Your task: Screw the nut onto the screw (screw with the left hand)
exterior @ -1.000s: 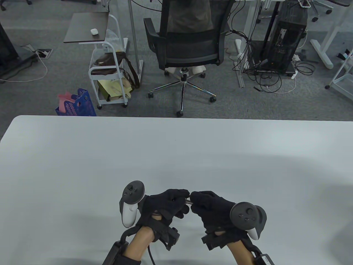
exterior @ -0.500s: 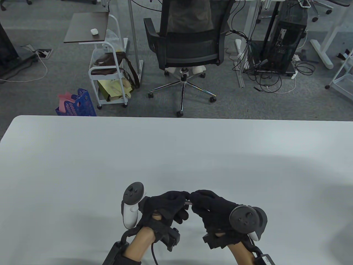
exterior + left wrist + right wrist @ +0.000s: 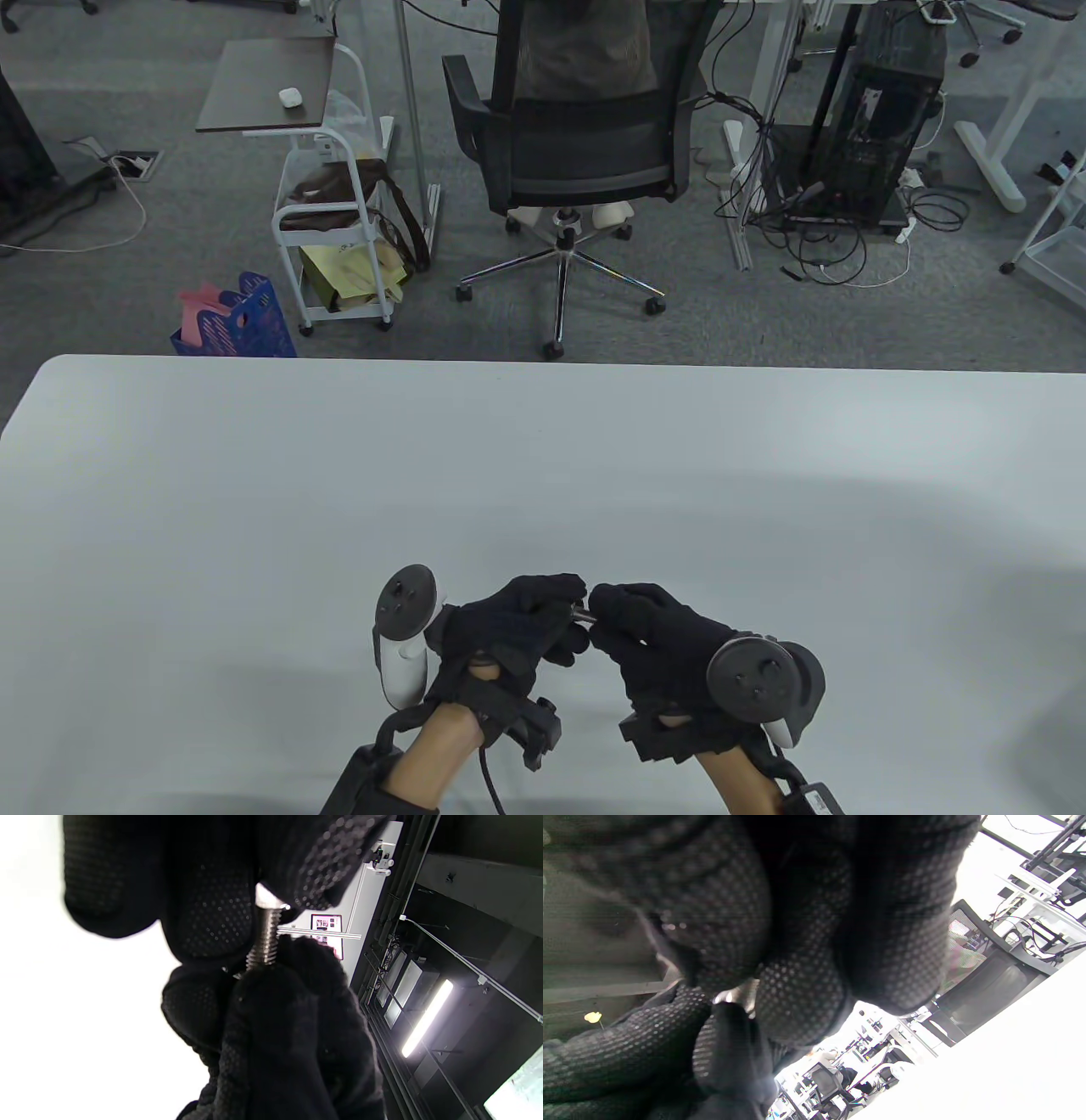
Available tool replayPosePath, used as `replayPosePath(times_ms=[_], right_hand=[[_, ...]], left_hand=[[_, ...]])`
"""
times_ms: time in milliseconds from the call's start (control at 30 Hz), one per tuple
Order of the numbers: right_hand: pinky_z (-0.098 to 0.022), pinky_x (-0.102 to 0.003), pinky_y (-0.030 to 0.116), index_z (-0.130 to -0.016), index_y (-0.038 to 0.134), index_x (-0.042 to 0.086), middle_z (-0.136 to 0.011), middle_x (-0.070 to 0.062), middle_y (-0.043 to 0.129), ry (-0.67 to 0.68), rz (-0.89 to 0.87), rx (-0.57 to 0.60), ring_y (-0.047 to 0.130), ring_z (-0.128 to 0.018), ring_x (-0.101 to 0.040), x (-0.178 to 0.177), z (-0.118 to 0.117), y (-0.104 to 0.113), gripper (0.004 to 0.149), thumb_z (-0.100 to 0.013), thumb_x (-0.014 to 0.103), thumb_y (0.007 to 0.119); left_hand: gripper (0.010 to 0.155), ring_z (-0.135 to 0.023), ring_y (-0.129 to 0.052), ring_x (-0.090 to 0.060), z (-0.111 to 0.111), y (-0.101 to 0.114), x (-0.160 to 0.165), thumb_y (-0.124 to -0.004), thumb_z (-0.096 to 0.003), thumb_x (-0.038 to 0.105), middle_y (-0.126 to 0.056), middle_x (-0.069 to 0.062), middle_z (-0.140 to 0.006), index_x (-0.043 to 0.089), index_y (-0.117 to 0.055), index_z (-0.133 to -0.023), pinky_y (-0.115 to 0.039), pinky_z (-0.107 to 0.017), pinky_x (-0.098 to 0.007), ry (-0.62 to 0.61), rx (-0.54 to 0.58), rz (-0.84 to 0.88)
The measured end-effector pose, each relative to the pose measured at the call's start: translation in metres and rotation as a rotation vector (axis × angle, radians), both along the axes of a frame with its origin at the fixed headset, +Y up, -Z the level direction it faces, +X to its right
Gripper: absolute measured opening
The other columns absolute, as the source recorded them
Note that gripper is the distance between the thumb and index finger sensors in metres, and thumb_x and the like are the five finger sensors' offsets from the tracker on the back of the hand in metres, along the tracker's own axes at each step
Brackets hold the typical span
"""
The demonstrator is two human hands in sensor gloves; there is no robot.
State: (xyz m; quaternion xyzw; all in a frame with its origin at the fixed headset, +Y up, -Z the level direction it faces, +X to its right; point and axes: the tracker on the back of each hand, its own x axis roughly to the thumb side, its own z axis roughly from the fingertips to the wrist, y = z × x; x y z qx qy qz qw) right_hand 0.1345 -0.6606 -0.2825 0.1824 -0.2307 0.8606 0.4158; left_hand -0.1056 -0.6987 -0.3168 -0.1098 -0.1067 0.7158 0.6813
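Observation:
A silver screw spans the small gap between my two gloved hands, low over the table's near edge. My left hand pinches its bright head end between thumb and fingertips. The threaded shaft runs from there into my right hand's fingertips. My right hand pinches the nut, which is almost wholly hidden; only a metal glint shows at the shaft's end. In the right wrist view a bit of metal shows between the fingers.
The white table stretches ahead of the hands. Beyond its far edge stand an office chair, a white trolley and a blue basket on the floor.
My left hand has rolled at the wrist, its tracker tipping further over, while still pinching the screw. My right hand has shifted slightly and keeps its grip.

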Motion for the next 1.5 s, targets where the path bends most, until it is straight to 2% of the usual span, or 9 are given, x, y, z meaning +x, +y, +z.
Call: replayPosePath(times_ms=[67, 167, 533, 600, 700, 900, 1033, 1100, 1500], right_hand=[[-0.033, -0.032, 0.108, -0.063, 0.101, 0.023, -0.064, -0.005, 0.105, 0.005, -0.022, -0.009, 0.121, -0.034, -0.012, 0.002, -0.001, -0.001, 0.038, -0.025, 0.030, 0.102], [-0.033, -0.032, 0.108, -0.063, 0.101, 0.023, -0.065, -0.005, 0.105, 0.018, -0.029, -0.031, 0.121, -0.035, -0.013, 0.004, -0.002, -0.002, 0.038, -0.025, 0.029, 0.102], [-0.034, -0.032, 0.108, -0.063, 0.100, 0.023, -0.065, -0.005, 0.105, 0.055, -0.082, -0.117, 0.121, -0.035, -0.012, 0.006, -0.008, -0.009, 0.038, -0.026, 0.030, 0.101], [-0.034, -0.032, 0.108, -0.063, 0.100, 0.023, -0.065, -0.004, 0.105, 0.059, -0.106, -0.126, 0.121, -0.035, -0.012, 0.006, -0.008, -0.009, 0.038, -0.026, 0.030, 0.101], [-0.034, -0.033, 0.108, -0.063, 0.100, 0.023, -0.065, -0.005, 0.105, 0.065, -0.108, -0.134, 0.121, -0.035, -0.013, 0.006, -0.009, -0.009, 0.038, -0.026, 0.029, 0.101], [-0.034, -0.033, 0.108, -0.064, 0.100, 0.022, -0.065, -0.005, 0.105, 0.054, -0.104, -0.142, 0.121, -0.035, -0.013, 0.006, -0.009, -0.010, 0.038, -0.026, 0.029, 0.101], [-0.034, -0.033, 0.108, -0.064, 0.100, 0.022, -0.065, -0.005, 0.105, 0.059, -0.106, -0.147, 0.121, -0.035, -0.013, 0.004, -0.009, -0.011, 0.038, -0.026, 0.029, 0.101], [-0.034, -0.033, 0.108, -0.064, 0.100, 0.022, -0.065, -0.005, 0.105, 0.060, -0.134, -0.159, 0.121, -0.035, -0.013, 0.006, -0.010, -0.011, 0.038, -0.026, 0.029, 0.101], [-0.034, -0.033, 0.108, -0.064, 0.100, 0.022, -0.066, -0.006, 0.105, 0.071, -0.163, -0.181, 0.121, -0.035, -0.013, 0.005, -0.011, -0.013, 0.038, -0.027, 0.029, 0.101]], left_hand=[[0.057, -0.050, -0.109, -0.025, 0.001, -0.001, 0.000, -0.085, -0.0386, 0.026, -0.091, -0.021, -0.079, 0.007, -0.080, -0.092, -0.096, -0.039, -0.042, -0.008, -0.025, -0.015], [0.050, -0.043, -0.111, -0.029, 0.001, 0.001, -0.002, -0.087, -0.0364, 0.032, -0.099, -0.019, -0.072, 0.013, -0.094, -0.083, -0.095, -0.034, -0.047, 0.021, -0.037, -0.122], [0.046, -0.046, -0.108, -0.029, 0.001, 0.005, -0.002, -0.086, -0.0385, 0.026, -0.095, -0.021, -0.076, 0.016, -0.095, -0.082, -0.094, -0.036, -0.045, -0.019, -0.010, -0.095], [0.057, -0.048, -0.109, -0.028, 0.002, 0.003, -0.002, -0.086, -0.0384, 0.029, -0.094, -0.020, -0.077, 0.008, -0.082, -0.091, -0.095, -0.038, -0.045, -0.003, -0.035, -0.094], [0.050, -0.041, -0.110, -0.031, 0.003, 0.004, -0.003, -0.087, -0.0376, 0.032, -0.100, -0.020, -0.071, 0.011, -0.093, -0.083, -0.094, -0.033, -0.048, 0.005, -0.040, -0.147], [0.055, -0.052, -0.105, -0.033, 0.003, 0.005, 0.000, -0.085, -0.0394, 0.034, -0.090, -0.023, -0.082, 0.012, -0.085, -0.090, -0.091, -0.040, -0.048, -0.062, -0.017, -0.120], [0.046, -0.046, -0.107, -0.029, 0.002, 0.007, 0.000, -0.085, -0.0389, 0.025, -0.093, -0.021, -0.076, 0.014, -0.091, -0.083, -0.093, -0.036, -0.045, -0.014, 0.016, -0.135], [0.056, -0.048, -0.107, -0.029, 0.002, 0.004, -0.001, -0.085, -0.0393, 0.028, -0.092, -0.021, -0.078, 0.008, -0.082, -0.091, -0.093, -0.038, -0.045, -0.023, -0.025, -0.123], [0.047, -0.043, -0.106, -0.029, 0.001, 0.006, -0.002, -0.085, -0.0392, 0.028, -0.095, -0.021, -0.074, 0.016, -0.093, -0.083, -0.092, -0.034, -0.046, -0.003, -0.006, -0.137]])
